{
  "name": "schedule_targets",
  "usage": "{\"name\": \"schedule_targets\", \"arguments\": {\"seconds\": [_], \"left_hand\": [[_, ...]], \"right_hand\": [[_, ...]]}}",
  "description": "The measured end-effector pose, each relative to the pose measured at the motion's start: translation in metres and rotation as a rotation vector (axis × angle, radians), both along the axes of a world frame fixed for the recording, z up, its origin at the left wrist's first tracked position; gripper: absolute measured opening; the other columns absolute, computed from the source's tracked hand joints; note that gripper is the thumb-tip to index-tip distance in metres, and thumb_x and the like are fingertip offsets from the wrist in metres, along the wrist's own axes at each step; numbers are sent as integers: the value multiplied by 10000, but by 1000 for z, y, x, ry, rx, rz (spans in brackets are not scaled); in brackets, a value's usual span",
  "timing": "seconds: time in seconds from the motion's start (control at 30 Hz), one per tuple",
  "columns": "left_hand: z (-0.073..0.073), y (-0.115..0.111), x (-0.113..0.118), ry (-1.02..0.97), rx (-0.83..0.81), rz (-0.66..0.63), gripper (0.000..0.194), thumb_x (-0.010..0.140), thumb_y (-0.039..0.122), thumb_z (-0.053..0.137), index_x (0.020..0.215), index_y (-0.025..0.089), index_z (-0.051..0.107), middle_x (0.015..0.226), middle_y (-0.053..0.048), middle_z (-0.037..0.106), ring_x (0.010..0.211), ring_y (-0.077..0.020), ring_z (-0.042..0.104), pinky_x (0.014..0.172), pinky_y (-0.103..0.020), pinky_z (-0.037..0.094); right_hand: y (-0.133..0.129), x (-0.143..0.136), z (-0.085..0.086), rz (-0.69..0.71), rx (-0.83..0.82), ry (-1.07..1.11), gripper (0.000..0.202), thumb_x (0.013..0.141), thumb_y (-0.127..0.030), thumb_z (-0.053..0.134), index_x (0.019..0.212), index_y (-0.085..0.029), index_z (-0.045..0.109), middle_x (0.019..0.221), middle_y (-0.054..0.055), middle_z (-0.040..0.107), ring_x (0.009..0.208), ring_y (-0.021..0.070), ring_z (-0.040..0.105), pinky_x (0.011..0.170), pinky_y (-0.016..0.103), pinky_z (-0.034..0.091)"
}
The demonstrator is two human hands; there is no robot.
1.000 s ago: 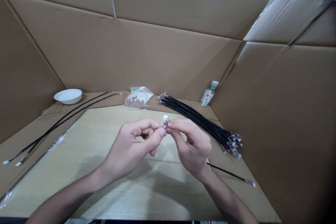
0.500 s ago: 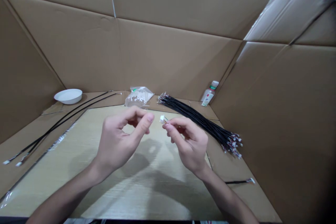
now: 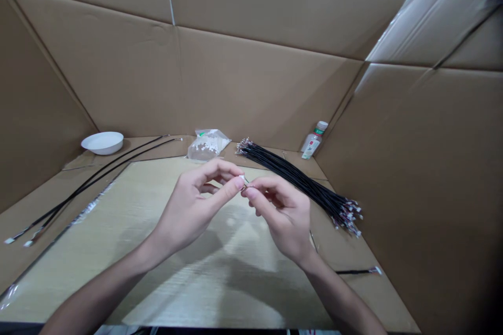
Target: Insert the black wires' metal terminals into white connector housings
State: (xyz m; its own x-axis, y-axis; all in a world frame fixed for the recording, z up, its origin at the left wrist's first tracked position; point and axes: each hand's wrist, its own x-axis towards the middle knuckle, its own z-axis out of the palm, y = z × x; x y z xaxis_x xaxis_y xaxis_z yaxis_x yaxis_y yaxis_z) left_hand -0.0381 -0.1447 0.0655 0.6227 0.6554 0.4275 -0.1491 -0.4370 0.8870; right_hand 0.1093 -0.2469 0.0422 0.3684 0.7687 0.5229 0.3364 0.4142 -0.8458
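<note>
Over the middle of the board, both hands meet at a small white connector (image 3: 242, 178) with thin wires. My left hand (image 3: 200, 204) pinches the connector between thumb and index finger, which partly cover it. My right hand (image 3: 281, 212) is closed in a pinch on the thin wires just right of the connector. A black cable (image 3: 353, 272) with a white plug at its far end comes out from behind my right forearm; whether it is joined to the pinched wires is hidden.
A thick bundle of black cables (image 3: 294, 175) lies behind my right hand. Beyond the board stand a clear bag of small white parts (image 3: 210, 142) and a bottle (image 3: 313, 141). Leftward are a white bowl (image 3: 102, 143) and two black cables (image 3: 88, 184). Cardboard walls (image 3: 267, 84) enclose the table.
My left hand has moved right, and its thumb and index finger have closed on the white connector. My right hand has stayed nearly in place, pinching the wires.
</note>
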Motion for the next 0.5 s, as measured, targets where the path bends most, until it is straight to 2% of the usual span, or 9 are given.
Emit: {"name": "schedule_targets", "arguments": {"seconds": [0.1, 0.23, 0.5], "left_hand": [[0, -1, 1, -25, 47, 34, 69, 931, 277, 755, 975, 224, 755, 868, 16, 751, 783, -98, 716, 685, -158, 571], [-2, -1, 1, -43, 132, 81, 56, 928, 263, 756, 961, 220, 767, 879, 4, 766, 785, -112, 727, 687, -175, 600], [-2, 9, -1, -44, 222, 58, 75, 945, 258, 750, 1013, 243, 779, 911, 11, 768, 789, -96, 706, 698, -160, 575]], "right_hand": [[1, 2, 4, 64, -59, 137, 95, 938, -313, 760, 905, -225, 752, 843, 6, 718, 656, 110, 591, 576, 231, 503], [4, 5, 8, 174, -80, 280, 98, 922, -302, 768, 885, -214, 744, 853, 9, 675, 723, 118, 588, 597, 206, 539], [6, 8, 11, 345, -194, 585, 134, 894, -317, 799, 856, -201, 744, 924, 14, 653, 823, 108, 624, 629, 157, 562]]}}
